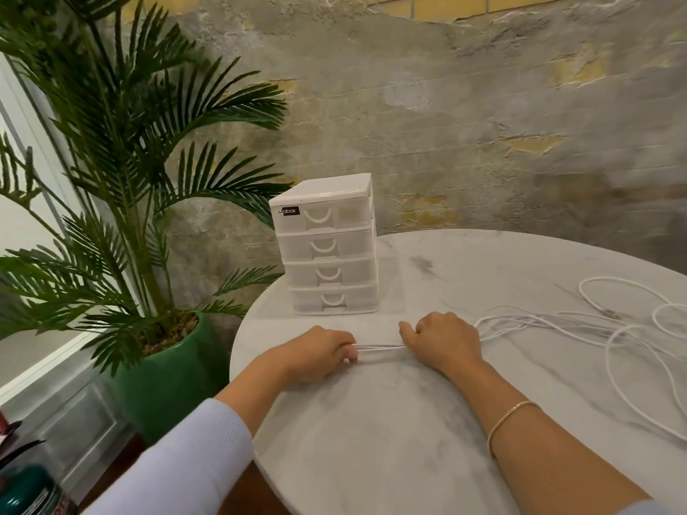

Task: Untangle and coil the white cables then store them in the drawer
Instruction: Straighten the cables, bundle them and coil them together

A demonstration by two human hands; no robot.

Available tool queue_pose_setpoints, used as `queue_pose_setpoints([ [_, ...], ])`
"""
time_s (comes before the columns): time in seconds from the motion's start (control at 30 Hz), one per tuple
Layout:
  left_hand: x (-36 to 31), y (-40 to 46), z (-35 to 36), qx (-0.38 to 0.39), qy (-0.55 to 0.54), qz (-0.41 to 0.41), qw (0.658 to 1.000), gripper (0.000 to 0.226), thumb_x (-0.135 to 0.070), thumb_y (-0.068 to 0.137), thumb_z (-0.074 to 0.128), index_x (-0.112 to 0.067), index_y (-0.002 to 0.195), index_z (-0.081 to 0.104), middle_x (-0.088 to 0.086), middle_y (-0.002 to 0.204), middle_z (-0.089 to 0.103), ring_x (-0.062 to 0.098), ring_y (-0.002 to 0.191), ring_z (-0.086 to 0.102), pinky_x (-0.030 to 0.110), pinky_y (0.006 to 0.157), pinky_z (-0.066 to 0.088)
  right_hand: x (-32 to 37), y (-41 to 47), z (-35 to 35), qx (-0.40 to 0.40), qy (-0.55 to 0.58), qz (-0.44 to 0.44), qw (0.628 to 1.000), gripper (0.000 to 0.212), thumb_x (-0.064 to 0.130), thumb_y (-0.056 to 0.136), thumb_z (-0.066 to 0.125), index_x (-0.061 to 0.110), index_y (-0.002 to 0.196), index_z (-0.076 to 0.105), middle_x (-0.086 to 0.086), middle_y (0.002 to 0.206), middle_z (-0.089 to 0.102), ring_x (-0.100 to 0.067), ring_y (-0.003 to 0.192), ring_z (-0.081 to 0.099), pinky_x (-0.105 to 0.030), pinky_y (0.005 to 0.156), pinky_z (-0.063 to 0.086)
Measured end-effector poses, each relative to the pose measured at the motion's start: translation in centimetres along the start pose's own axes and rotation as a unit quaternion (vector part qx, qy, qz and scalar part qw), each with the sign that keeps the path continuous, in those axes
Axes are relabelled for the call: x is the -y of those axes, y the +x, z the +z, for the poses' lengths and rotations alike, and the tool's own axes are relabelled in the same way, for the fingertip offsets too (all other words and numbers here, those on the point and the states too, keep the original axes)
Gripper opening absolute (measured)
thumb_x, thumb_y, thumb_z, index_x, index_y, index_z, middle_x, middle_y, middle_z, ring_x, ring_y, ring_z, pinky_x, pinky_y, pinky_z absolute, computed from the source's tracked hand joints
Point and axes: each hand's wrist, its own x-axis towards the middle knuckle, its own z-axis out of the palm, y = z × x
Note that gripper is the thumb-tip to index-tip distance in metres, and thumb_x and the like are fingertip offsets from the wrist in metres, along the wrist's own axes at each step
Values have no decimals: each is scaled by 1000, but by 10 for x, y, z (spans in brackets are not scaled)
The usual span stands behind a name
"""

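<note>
1 white plastic four-drawer mini organiser (329,247) on round grey-white marble-look bench (371,421), at its far left edge; 4 stacked translucent drawers, all closed, each w/ curved white handle; small black label on top drawer, left corner. Boxy shape, flat lid.

White thin round cables (557,325): exact count can't tell, loose tangle of loops spread on bench to the right of organiser and nearer the camera, some loops running off frame right. A few strands, approx 2-3, bundled straight and taut between the two hands, in front of organiser.

2 hands. Left hand (319,353) knuckles up, fingers curled under, thumb & fingers pinching the strand bundle at its left end; resting on bench. White ribbed knit sleeve (178,462) pushed up forearm. Right hand (444,340) also palm-down, fingers curled round same strands, index partly extended fwd; cables trail out from under it to the right. 1 thin gold chain bracelet (509,418) on right forearm.

1 palm-type plant in glossy green ceramic pot (163,381) left of organiser, beside bench. Rough patchy plaster-over-brick wall (483,124) behind organiser.
</note>
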Motion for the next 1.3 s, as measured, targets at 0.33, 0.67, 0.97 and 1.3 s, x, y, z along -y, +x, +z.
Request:
queue_pose_setpoints([
  [0.33, 19, -7, 8, -77, 72, -54, 993, 33, -39, 102, 26, -19, 84, 44, 11, 99, 62, 28, 92, 54, 34, 74, 38, -3, 1, -3, 41, -2, -41, 998, 47, 39, 93, 33, 13, 54, 41, 0, 64, 47, -23, 74, 50, -29, 61, 36],
  [0.67, 27, -11, 1, -74, 68, -115, 988, 42, -42, 102, 22, -16, 102, 55, 12, 109, 62, 28, 101, 55, 36, 85, 43, -2, -1, -3, 28, -27, -99, 994, 49, 38, 98, 30, 17, 55, 38, 4, 60, 43, -21, 72, 47, -29, 64, 34],
  [0.97, 43, -16, 6, -51, 99, -65, 992, 23, -34, 103, 25, -21, 100, 44, 2, 105, 59, 22, 92, 53, 33, 79, 40, -13, 7, -3, 22, -65, -25, 997, 51, 45, 98, 26, 14, 66, 51, -3, 80, 59, -25, 87, 58, -29, 68, 36],
  [1.3, 56, -2, 9, -56, 125, -42, 990, 36, -12, 99, 31, -29, 129, 40, 1, 120, 50, 22, 109, 50, 30, 90, 40, -16, 10, -12, 120, -53, -62, 989, 49, 42, 102, 22, 11, 111, 58, -8, 124, 58, -25, 116, 50, -31, 88, 37],
])
